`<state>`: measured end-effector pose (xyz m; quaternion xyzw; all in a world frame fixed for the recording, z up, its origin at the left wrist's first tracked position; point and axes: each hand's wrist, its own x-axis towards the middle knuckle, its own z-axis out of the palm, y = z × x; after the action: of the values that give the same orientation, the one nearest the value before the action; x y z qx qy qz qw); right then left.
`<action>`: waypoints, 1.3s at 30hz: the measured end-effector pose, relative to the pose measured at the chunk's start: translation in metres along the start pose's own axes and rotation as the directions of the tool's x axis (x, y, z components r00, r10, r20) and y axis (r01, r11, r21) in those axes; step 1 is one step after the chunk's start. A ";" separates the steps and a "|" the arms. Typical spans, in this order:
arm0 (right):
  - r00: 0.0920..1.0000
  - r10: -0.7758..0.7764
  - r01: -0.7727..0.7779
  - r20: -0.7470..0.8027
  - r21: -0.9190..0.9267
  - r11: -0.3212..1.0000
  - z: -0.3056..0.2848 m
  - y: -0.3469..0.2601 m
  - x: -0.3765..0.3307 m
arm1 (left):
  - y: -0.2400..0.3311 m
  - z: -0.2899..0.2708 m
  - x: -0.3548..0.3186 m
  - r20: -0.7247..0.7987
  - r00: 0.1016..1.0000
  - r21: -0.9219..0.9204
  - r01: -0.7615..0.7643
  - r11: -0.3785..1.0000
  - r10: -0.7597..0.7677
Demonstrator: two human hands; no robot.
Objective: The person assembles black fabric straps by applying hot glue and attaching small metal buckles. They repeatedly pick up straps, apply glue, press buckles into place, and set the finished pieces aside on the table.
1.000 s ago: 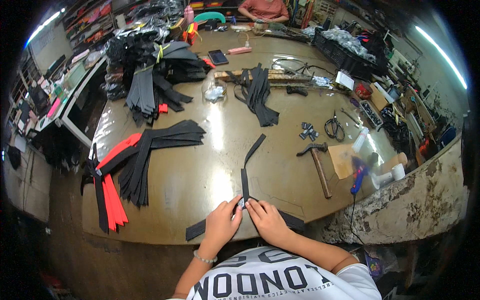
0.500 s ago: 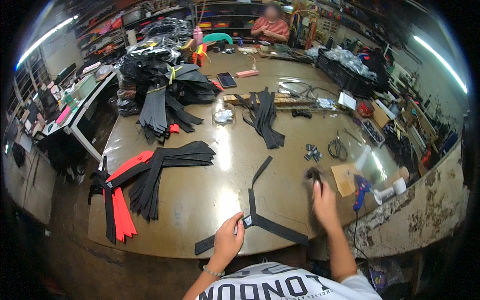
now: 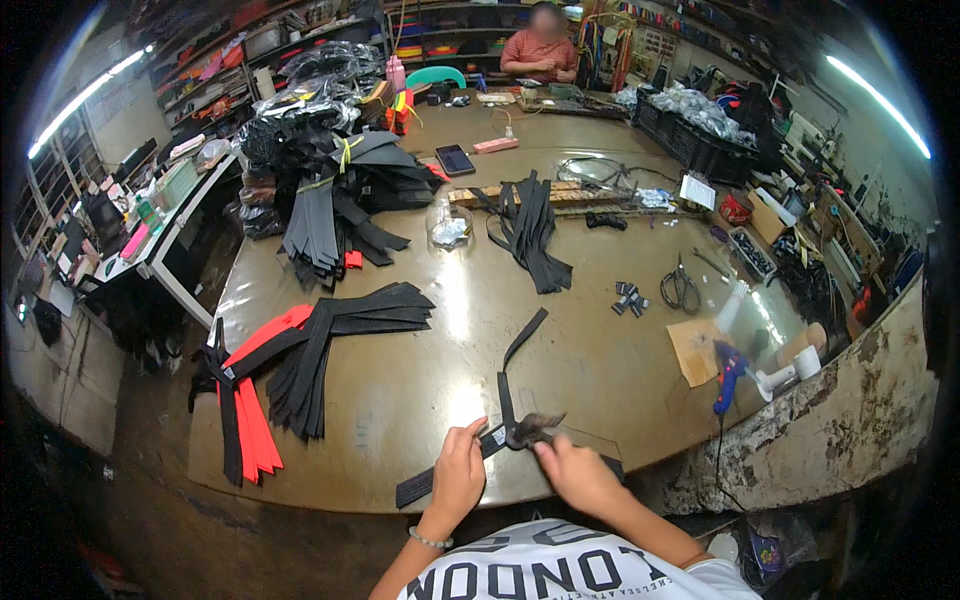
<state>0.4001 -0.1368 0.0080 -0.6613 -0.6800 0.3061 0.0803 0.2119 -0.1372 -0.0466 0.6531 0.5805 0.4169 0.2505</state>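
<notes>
"Near the front edge of the glossy brown surface (image 3: pixel 390 390), what lies by the hands?"

"A flat black Y-shaped webbing strap (image 3: pixel 490 443), with a small white label (image 3: pixel 498 436) by its joint."

"And the left hand (image 3: pixel 460 472)?"

"It rests on the strap's left arm, just beside the label. Its fingers are bunched, but I cannot tell whether its grip is pinching the webbing or only pressing it."

"The right hand (image 3: pixel 580 474)?"

"Its grip is clamped around a dark metal-headed hammer (image 3: pixel 522 432), blurred, with the head over the joint."

"Touching it?"

"I cannot tell."

"What lies farther off?"

"To the right, a blue glue gun (image 3: pixel 730 372) and dark scissors (image 3: pixel 680 273); to the left, a fanned bundle of black and bright orange-red straps (image 3: pixel 310 350)."
</notes>
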 end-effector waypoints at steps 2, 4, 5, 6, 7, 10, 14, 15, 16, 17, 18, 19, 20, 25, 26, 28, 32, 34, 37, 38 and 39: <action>0.993 0.029 -0.027 -0.115 0.015 1.000 -0.009 0.022 0.011 | 0.003 -0.002 0.000 0.046 0.999 -0.008 0.000 1.000 0.000; 0.916 -0.027 0.037 -0.400 0.018 0.999 -0.016 0.046 0.025 | 0.005 -0.006 0.001 0.092 0.992 0.071 -0.094 0.993 0.087; 0.877 -0.018 -0.007 -0.481 -0.051 0.999 -0.022 0.059 0.034 | 0.006 -0.008 0.001 0.121 0.984 0.106 -0.142 0.984 0.129; 0.830 -0.018 -0.063 -0.558 -0.126 0.990 -0.029 0.070 0.042 | 0.007 -0.009 0.002 0.171 0.979 0.150 -0.137 0.979 0.111; 0.825 -0.047 -0.067 -0.564 -0.180 0.981 -0.035 0.079 0.047 | 0.009 -0.009 0.002 0.221 0.971 0.191 -0.135 0.972 0.091; 0.764 -0.234 0.047 -0.601 -0.309 0.950 -0.050 0.099 0.056 | 0.010 -0.010 0.006 0.319 0.944 0.336 -0.193 0.922 0.081; 0.815 -0.444 0.438 -0.373 -0.106 0.893 -0.060 0.106 0.067 | 0.008 -0.020 0.017 0.425 0.905 0.304 -0.179 0.936 0.035; 0.872 -0.468 0.485 -0.140 0.139 0.863 -0.056 0.103 0.071 | 0.008 -0.021 0.020 0.369 0.925 0.201 -0.174 0.964 0.090; 0.868 -0.488 0.423 0.089 0.380 0.822 -0.051 0.097 0.075 | 0.008 -0.021 0.022 0.320 0.939 0.086 -0.160 0.983 0.125; 0.835 -0.464 0.243 0.295 0.559 0.793 -0.042 0.089 0.079 | 0.009 -0.019 0.023 0.266 0.954 -0.012 -0.139 0.990 0.137; 0.730 -0.511 0.045 0.454 0.715 0.698 -0.028 0.077 0.082 | 0.009 -0.016 0.024 0.209 0.969 -0.103 -0.113 0.988 0.132; 0.708 -0.521 0.007 0.477 0.733 0.680 -0.011 0.062 0.086 | 0.009 -0.013 0.022 0.242 0.966 -0.119 0.122 0.985 -0.091; 0.651 -0.603 0.009 0.460 0.790 0.613 0.004 0.046 0.088 | 0.009 -0.008 0.021 0.224 0.968 -0.334 0.186 0.924 -0.114; 0.945 -0.291 0.016 0.150 0.867 0.498 0.046 0.005 0.092 | 0.005 0.010 0.014 -0.001 0.979 -0.327 0.191 0.926 -0.202; 0.960 -0.222 -0.015 0.168 0.826 0.563 0.044 0.004 0.094 | 0.005 0.009 0.012 0.084 0.942 -0.251 0.336 0.908 -0.325; 0.944 -0.310 0.099 0.109 0.806 0.584 0.031 0.010 0.099 | 0.011 0.007 0.009 -0.065 0.997 -0.080 0.043 0.996 -0.048; 0.833 -0.389 0.040 0.394 0.658 0.752 0.001 0.022 0.109 | 0.029 -0.005 0.010 -0.131 0.974 0.181 -0.157 0.971 0.182; 0.748 -0.428 0.054 0.507 0.596 0.801 -0.011 0.025 0.116 | 0.033 -0.011 0.021 -0.137 0.967 0.322 -0.162 0.933 0.215; 0.636 -0.370 0.190 0.677 0.327 0.926 -0.026 0.028 0.134 | 0.028 -0.011 0.038 0.091 0.981 0.140 -0.185 0.973 0.173; 0.591 -0.361 0.099 0.721 0.379 0.920 -0.026 0.028 0.136 | 0.025 -0.010 0.041 0.158 0.971 0.068 -0.191 0.979 0.178; 0.562 -0.385 0.036 0.732 0.443 0.896 -0.026 0.027 0.140 | 0.021 -0.007 0.040 0.202 0.976 -0.021 -0.075 0.997 0.078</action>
<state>0.4207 0.0027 -0.0265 -0.3336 -0.6444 0.6842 -0.0730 0.2169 -0.1038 -0.0153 0.7124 0.5234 0.3614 0.2966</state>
